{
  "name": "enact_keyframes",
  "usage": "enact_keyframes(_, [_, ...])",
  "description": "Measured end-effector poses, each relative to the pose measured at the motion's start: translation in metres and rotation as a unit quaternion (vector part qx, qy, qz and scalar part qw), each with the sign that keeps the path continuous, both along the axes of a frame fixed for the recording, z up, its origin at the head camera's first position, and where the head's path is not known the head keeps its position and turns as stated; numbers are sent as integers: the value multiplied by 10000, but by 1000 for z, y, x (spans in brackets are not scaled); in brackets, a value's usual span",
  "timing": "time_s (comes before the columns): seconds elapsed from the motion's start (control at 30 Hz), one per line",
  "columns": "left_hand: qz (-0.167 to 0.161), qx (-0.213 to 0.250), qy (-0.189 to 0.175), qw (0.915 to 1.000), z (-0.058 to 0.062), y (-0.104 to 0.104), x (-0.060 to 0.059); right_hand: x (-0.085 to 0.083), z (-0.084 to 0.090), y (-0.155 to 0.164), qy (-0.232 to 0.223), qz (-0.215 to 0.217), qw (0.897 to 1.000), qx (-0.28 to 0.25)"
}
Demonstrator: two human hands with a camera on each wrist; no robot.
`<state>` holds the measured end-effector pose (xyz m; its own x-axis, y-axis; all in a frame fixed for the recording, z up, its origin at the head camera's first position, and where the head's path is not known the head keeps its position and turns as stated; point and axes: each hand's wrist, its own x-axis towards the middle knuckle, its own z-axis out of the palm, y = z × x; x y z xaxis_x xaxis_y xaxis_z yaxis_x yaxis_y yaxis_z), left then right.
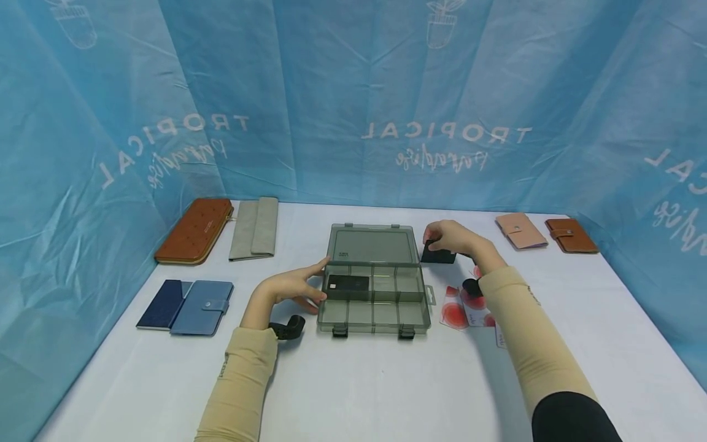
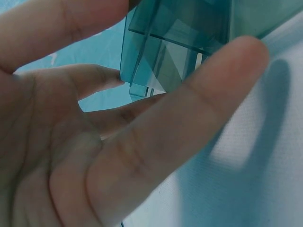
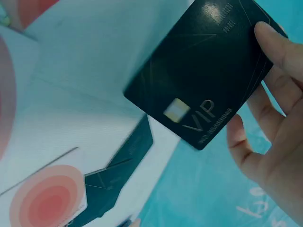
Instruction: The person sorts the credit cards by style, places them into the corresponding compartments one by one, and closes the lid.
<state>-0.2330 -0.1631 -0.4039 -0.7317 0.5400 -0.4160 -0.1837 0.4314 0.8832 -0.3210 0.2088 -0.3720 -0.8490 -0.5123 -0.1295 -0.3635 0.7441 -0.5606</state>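
Note:
My right hand (image 1: 457, 237) pinches a black VIP card (image 3: 189, 71) between thumb and fingers, holding it above the table beside the box's raised lid. A clear grey-green compartment box (image 1: 375, 244) lies opened in the middle, its lid laid back. In one of its left compartments is a black chip card (image 1: 356, 283). My left hand (image 1: 284, 288) touches the box's left side with its fingers spread and fairly straight. The left wrist view shows the fingers (image 2: 203, 94) around the box's corner.
White cards with red circles (image 1: 455, 315) lie right of the box; more dark cards (image 3: 128, 163) lie near them. At left are a brown zip wallet (image 1: 194, 230), a grey wallet (image 1: 254, 230) and blue wallets (image 1: 201, 307). Pink (image 1: 521, 231) and brown (image 1: 574, 236) card holders sit back right.

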Motion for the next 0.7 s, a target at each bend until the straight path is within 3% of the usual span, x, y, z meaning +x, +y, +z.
enact_keyframes(0.13, [9,24,0,10000,1,0,-1,5,7,3,297,-151,9986,-418])
enact_keyframes(0.3, [0,70,-26,10000,0,0,-1,15,13,2,564,-854,9945,-234])
enact_keyframes(0.5, [16,32,-21,10000,-1,0,0,34,19,1,875,-1664,9820,-198])
enact_keyframes(0.6, [24,41,-32,10000,-1,0,1,43,21,1,867,-1908,9762,-552])
enact_keyframes(0.7, [28,51,-35,10000,-1,0,1,53,23,-2,654,-1892,9734,-1114])
